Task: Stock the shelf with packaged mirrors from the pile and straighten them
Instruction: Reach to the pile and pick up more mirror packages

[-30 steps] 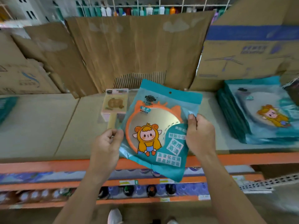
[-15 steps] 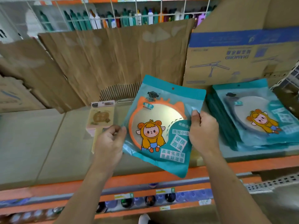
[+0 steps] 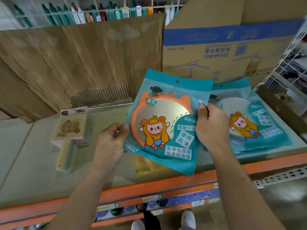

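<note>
A packaged mirror (image 3: 166, 120), a teal bag with an orange-rimmed round mirror and a cartoon figure, hangs tilted above the shelf's front. My left hand (image 3: 111, 140) pinches its left edge. My right hand (image 3: 211, 125) grips its right edge. To the right, a pile of the same teal mirror packages (image 3: 259, 123) lies flat on the shelf, partly hidden behind my right hand.
The shelf (image 3: 33, 163) has an orange front rail. A pink packaged hand mirror (image 3: 71, 128) lies at left. Brown cardboard sheets (image 3: 83, 63) and a blue-striped box (image 3: 232, 50) stand at the back. A metal upright (image 3: 282, 52) rises at right. Lower shelves hold small goods.
The held package has moved a little up and right, closer to the pile. Both hands keep the same grip. The view has shifted right and nearer.
</note>
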